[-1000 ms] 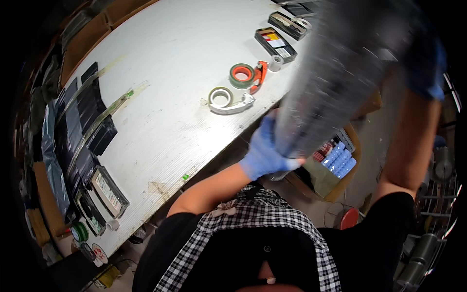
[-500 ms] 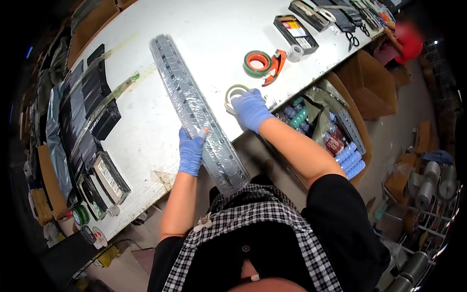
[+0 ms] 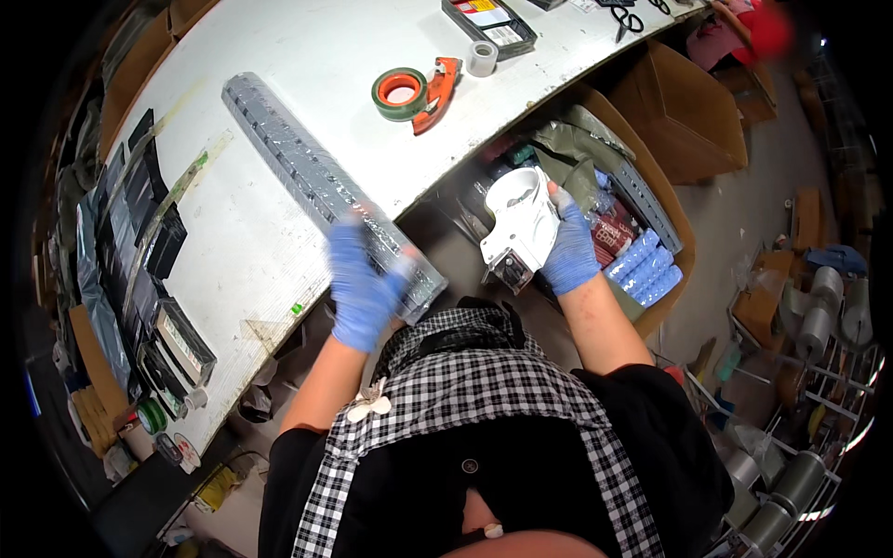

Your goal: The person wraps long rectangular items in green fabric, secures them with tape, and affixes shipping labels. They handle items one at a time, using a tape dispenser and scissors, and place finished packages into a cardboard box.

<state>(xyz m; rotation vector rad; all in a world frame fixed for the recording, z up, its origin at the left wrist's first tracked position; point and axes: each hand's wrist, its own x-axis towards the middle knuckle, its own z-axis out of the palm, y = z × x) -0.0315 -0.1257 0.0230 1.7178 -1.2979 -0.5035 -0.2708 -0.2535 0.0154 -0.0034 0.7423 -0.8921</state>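
Note:
My right hand (image 3: 569, 244), in a blue glove, is closed around a white hand-held tape dispenser (image 3: 528, 219) with a dark cutter end, over the gap beside the table edge. A long grey bundle (image 3: 307, 163) wrapped in clear plastic lies slanting across the white table (image 3: 270, 37), its near end past the edge toward my apron. My left hand (image 3: 358, 284), gloved in blue too and blurred by motion, is at the bundle's near part. Its thumb and fingers are apart, the thumb over the top of the bundle; some fingers are hard to make out.
An orange tape dispenser (image 3: 435, 96) with a green roll (image 3: 400, 94) and a small tape roll (image 3: 481, 59) stand farther along the table. Right of the edge is a carton (image 3: 672, 307) of wrapped goods. Dark packs (image 3: 160, 195) lie at left. Another person (image 3: 730, 33) is at the far right.
My right hand has lifted the white tape dispenser off the table and brought it right, past the edge. My left hand has loosened and shifted over the bundle. The whole view has turned somewhat.

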